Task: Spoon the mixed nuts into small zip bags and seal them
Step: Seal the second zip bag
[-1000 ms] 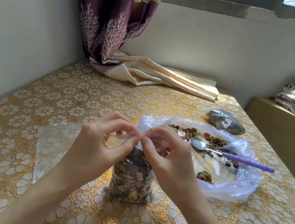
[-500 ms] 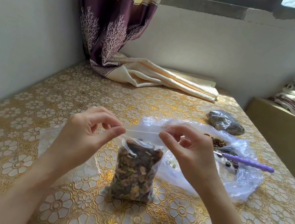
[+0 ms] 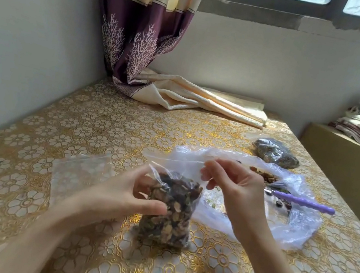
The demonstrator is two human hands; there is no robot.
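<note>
At the near middle of the desk, the left hand is gripping the upright, nut-filled zip bag to steady it, while the right hand, at its two o'clock, is pinching the top strip, probably sealing it.

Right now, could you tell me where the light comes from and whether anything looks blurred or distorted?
Head view: daylight enters through the window behind the table; the left hand shows slight motion blur; wide-angle bending curves the walls.
</note>
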